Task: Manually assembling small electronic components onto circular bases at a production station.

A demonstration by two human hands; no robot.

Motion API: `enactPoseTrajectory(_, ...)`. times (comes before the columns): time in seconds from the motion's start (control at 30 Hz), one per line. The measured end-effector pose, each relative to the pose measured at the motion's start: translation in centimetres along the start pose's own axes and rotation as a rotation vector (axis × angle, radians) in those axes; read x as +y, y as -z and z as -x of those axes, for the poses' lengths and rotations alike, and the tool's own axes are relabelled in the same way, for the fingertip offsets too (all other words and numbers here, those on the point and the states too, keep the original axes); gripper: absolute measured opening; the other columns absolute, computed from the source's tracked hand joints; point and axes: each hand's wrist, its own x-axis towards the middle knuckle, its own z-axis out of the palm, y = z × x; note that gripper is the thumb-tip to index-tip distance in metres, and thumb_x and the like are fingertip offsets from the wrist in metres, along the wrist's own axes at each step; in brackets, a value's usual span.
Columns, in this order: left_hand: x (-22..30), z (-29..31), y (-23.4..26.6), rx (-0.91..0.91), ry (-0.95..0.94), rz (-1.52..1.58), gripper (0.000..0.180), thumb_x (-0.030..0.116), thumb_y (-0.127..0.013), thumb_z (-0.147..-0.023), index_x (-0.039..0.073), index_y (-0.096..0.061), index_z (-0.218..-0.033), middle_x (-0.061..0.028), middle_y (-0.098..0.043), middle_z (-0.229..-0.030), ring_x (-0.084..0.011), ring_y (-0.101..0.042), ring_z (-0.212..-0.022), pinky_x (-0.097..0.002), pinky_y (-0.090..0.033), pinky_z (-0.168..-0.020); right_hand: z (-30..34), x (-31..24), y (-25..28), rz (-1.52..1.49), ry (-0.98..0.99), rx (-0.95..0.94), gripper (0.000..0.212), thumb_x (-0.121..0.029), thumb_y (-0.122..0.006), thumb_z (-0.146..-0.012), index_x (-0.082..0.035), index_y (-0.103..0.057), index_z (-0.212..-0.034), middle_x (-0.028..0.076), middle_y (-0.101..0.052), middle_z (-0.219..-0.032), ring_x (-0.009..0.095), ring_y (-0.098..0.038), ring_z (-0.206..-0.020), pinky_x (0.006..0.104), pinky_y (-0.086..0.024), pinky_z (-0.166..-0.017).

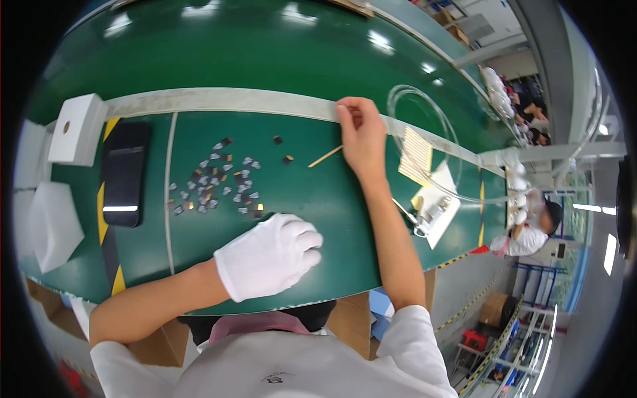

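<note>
My left hand (271, 257), in a white glove, rests palm down on the green tabletop by the near edge. Its fingers are curled under, so anything beneath them is hidden. Just beyond it is a loose scatter of small dark, silver and gold pieces (213, 178), with two dark ones (288, 159) lying apart to the right. My bare right hand (363, 136) is at the pale rail, its fingers bent in towards the thumb; what they hold, if anything, does not show. A thin wooden stick (325, 156) lies beside that hand, pointing towards its wrist.
A black tray-like slab (126, 174) and white boxes (78, 129) stand at the left. On the right are a lined yellowish sheet (416, 156), a white sheet (443, 224) under a metal tool (428, 215), and looping clear tubing (458, 142). A person (531, 232) sits farther right.
</note>
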Motion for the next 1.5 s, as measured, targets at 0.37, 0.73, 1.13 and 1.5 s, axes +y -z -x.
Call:
enactPoseTrajectory(0.37,0.1,0.9,-0.1,-0.083,0.029,-0.017,0.014,0.017,-0.062,-0.083,0.007,-0.068,-0.091,-0.0068,-0.064,-0.107,-0.0238,-0.060,-0.105,-0.0357,-0.048,-0.091,0.4,-0.7,0.1,-0.138,-0.104,-0.073,0.016,-0.010,-0.063,-0.098,0.000,-0.070,-0.108,0.005,-0.073,-0.093,0.010,-0.066,-0.086,0.0233,-0.051,-0.079)
enactPoseTrajectory(0.73,-0.5,0.7,-0.2,-0.077,0.019,-0.041,0.016,0.018,-0.062,-0.081,0.007,-0.067,-0.091,-0.0069,-0.064,-0.107,-0.0237,-0.060,-0.105,-0.0353,-0.048,-0.089,-0.1,-0.6,-0.1,-0.184,-0.098,-0.063,0.015,-0.010,-0.061,-0.099,-0.001,-0.066,-0.109,0.004,-0.071,-0.093,0.009,-0.062,-0.083,0.0229,-0.049,-0.078)
enactPoseTrajectory(1.13,-1.8,0.6,1.8,0.648,0.139,0.081,0.027,0.008,-0.068,-0.075,0.006,-0.061,-0.101,-0.0117,-0.058,-0.115,-0.0309,-0.058,-0.108,-0.0410,-0.048,-0.087,4.7,-4.6,1.6,-0.200,0.163,-0.231,0.009,-0.004,-0.062,-0.097,0.003,-0.061,-0.102,0.008,-0.062,-0.102,0.015,-0.059,-0.092,0.0272,-0.048,-0.082)
enactPoseTrajectory(1.5,-2.0,0.3,2.4,0.696,0.486,0.386,0.016,0.010,-0.061,-0.089,0.007,-0.058,-0.105,-0.0120,-0.059,-0.095,-0.0352,-0.059,-0.082,-0.0442,-0.047,-0.074,7.7,-7.7,1.2,-0.278,0.369,-0.340,0.018,0.010,-0.056,-0.092,0.004,-0.056,-0.109,0.012,-0.059,-0.100,0.021,-0.057,-0.092,0.0306,-0.047,-0.085)
